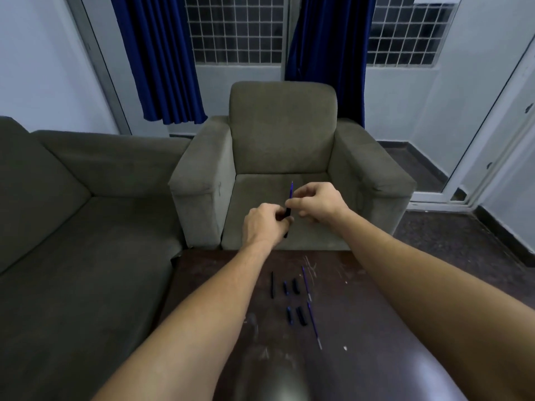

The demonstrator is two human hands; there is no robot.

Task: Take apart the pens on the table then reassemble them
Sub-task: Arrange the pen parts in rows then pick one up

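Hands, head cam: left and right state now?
Left hand: closed, gripping the pen near its lower end.
Right hand: closed, pinching the same pen higher up.

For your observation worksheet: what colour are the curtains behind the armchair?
The curtains are dark blue, seen best in the head view.

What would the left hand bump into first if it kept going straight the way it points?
Most likely the right hand, just ahead of the left hand and pinching the same pen. Behind that is the armchair; depth is hard to judge.
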